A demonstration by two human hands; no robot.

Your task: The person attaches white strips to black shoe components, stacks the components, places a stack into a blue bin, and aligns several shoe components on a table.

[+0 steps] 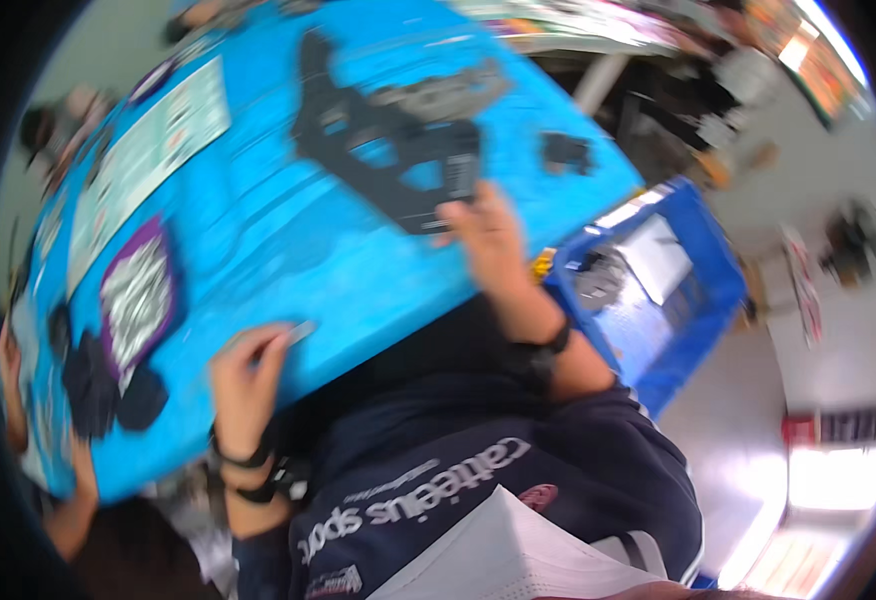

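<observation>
White mask (508, 555), fingers (455, 212) on dark panel (358, 175)

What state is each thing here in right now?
Left hand: pinching a small pale piece
Right hand: at the dark frame, grip too blurred to tell
Dark frame: lying flat, with cut-outs
Blue crate: open-topped, part-filled
Printed sheet: spread flat
Purple-edged silver item: crinkled
</observation>
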